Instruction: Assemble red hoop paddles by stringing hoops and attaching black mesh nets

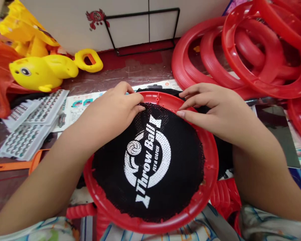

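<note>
The left hand [115,107] pinches the black printed mesh disc [150,167] against the round red plastic frame [212,157]; the right hand [213,107] presses it, fingers nearly flat. Even tautness likely matters.

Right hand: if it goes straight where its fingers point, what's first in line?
Likely the left hand: the right hand points across the black mesh towards its fingertips. Depth is hard to judge.

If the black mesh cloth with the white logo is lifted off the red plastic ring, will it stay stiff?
Probably floppy: the black mesh cloth bunches at the left hand, and only the red plastic ring seems to shape it. Likely light, being thin open net. Its ragged edge may snag.
</note>
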`<control>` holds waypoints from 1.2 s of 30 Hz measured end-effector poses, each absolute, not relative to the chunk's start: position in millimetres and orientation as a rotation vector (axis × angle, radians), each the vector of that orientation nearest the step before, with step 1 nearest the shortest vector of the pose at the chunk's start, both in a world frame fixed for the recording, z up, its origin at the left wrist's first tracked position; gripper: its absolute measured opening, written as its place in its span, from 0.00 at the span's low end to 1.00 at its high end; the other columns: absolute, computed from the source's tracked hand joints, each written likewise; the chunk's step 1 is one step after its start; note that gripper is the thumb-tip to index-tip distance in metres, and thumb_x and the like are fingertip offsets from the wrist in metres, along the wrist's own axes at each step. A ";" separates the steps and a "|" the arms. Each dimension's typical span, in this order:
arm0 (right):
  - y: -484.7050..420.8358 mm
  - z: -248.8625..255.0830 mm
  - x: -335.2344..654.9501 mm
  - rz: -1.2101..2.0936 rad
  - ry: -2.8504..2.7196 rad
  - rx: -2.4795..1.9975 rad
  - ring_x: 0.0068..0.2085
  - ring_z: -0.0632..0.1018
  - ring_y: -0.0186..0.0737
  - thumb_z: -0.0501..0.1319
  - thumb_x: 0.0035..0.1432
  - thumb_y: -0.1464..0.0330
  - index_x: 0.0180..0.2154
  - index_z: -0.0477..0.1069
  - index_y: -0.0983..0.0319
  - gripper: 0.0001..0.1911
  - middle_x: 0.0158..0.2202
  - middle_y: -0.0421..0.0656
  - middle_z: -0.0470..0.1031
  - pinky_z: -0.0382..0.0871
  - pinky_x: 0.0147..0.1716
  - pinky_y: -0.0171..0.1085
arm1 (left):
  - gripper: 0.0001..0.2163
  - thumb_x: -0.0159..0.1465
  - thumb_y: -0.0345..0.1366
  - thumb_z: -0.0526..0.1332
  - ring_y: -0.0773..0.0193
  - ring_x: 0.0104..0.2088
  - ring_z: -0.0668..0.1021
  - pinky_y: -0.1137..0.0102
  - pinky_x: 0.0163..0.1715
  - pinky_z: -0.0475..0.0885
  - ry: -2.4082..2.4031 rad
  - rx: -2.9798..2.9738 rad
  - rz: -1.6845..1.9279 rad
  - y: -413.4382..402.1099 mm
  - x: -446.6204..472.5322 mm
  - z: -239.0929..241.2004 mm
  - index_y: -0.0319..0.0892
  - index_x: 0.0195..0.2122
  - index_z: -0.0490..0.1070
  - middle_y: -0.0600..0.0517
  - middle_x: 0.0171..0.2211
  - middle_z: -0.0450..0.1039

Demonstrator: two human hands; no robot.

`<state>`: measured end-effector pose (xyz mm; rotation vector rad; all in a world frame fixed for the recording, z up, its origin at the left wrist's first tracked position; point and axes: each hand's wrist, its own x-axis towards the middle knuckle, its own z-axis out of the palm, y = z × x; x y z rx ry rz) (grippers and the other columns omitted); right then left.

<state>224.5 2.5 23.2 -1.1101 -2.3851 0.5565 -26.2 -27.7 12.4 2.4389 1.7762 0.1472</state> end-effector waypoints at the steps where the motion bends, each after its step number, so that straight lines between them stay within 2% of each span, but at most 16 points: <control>1: 2.7 22.0 224.8 0.555 -2.397 -1.109 0.47 0.79 0.44 0.64 0.59 0.65 0.33 0.80 0.62 0.08 0.47 0.45 0.78 0.72 0.51 0.41 | 0.13 0.69 0.42 0.51 0.46 0.43 0.78 0.54 0.40 0.74 1.805 2.433 0.095 -30.8 -25.7 16.9 0.46 0.43 0.74 0.43 0.47 0.70; 5: 0.9 15.8 221.4 0.492 -2.490 -1.074 0.50 0.78 0.46 0.65 0.59 0.65 0.37 0.81 0.64 0.10 0.50 0.48 0.77 0.71 0.54 0.42 | 0.11 0.68 0.43 0.55 0.47 0.37 0.78 0.55 0.35 0.74 1.855 2.469 -0.005 -38.5 -23.7 27.5 0.46 0.43 0.73 0.46 0.39 0.73; 9: -4.8 12.0 215.7 0.342 -2.562 -1.026 0.49 0.79 0.48 0.64 0.60 0.67 0.35 0.81 0.67 0.10 0.48 0.51 0.78 0.71 0.53 0.42 | 0.10 0.67 0.38 0.57 0.51 0.46 0.78 0.57 0.45 0.74 1.556 2.561 0.310 -32.4 -19.2 19.4 0.41 0.43 0.76 0.46 0.46 0.75; 12: -9.0 12.2 213.9 0.253 -2.591 -1.052 0.48 0.79 0.49 0.62 0.60 0.68 0.34 0.82 0.66 0.10 0.47 0.51 0.78 0.72 0.52 0.44 | 0.09 0.67 0.35 0.59 0.54 0.46 0.78 0.59 0.49 0.73 1.374 2.613 0.509 -25.8 -13.8 7.4 0.38 0.40 0.78 0.46 0.45 0.77; 18: -13.2 14.8 213.4 0.218 -2.567 -1.092 0.47 0.79 0.50 0.60 0.60 0.70 0.32 0.80 0.64 0.10 0.46 0.51 0.79 0.72 0.49 0.45 | 0.07 0.65 0.32 0.62 0.56 0.39 0.78 0.61 0.43 0.73 1.351 2.680 0.726 -21.2 -7.2 -8.5 0.40 0.36 0.80 0.48 0.37 0.79; 23: -14.7 13.6 209.8 0.160 -2.482 -0.989 0.48 0.78 0.47 0.59 0.61 0.71 0.34 0.79 0.65 0.10 0.46 0.50 0.78 0.72 0.49 0.43 | 0.10 0.66 0.31 0.59 0.60 0.34 0.78 0.63 0.38 0.73 1.335 2.735 0.868 -19.8 -6.9 -12.8 0.41 0.30 0.79 0.50 0.32 0.79; 27: -14.3 8.9 208.1 0.132 -2.499 -0.950 0.49 0.77 0.49 0.59 0.62 0.69 0.37 0.79 0.66 0.11 0.48 0.52 0.77 0.71 0.51 0.45 | 0.08 0.66 0.30 0.58 0.59 0.37 0.79 0.62 0.41 0.74 1.323 2.706 0.918 -20.7 -6.0 -13.5 0.40 0.32 0.76 0.49 0.35 0.79; 32: -10.5 1.2 206.9 0.186 -2.498 -0.965 0.54 0.74 0.54 0.61 0.62 0.67 0.44 0.79 0.68 0.14 0.52 0.55 0.74 0.69 0.56 0.51 | 0.04 0.66 0.26 0.58 0.59 0.49 0.77 0.61 0.51 0.72 1.345 2.505 0.965 -22.5 -3.9 -15.9 0.39 0.34 0.70 0.45 0.47 0.76; 36: -9.3 -0.3 203.9 0.260 -2.471 -0.938 0.54 0.75 0.52 0.61 0.62 0.67 0.36 0.79 0.66 0.10 0.51 0.53 0.75 0.69 0.57 0.49 | 0.04 0.66 0.26 0.57 0.62 0.49 0.77 0.63 0.51 0.71 1.387 2.440 0.956 -21.4 -1.7 -19.0 0.39 0.35 0.69 0.46 0.46 0.75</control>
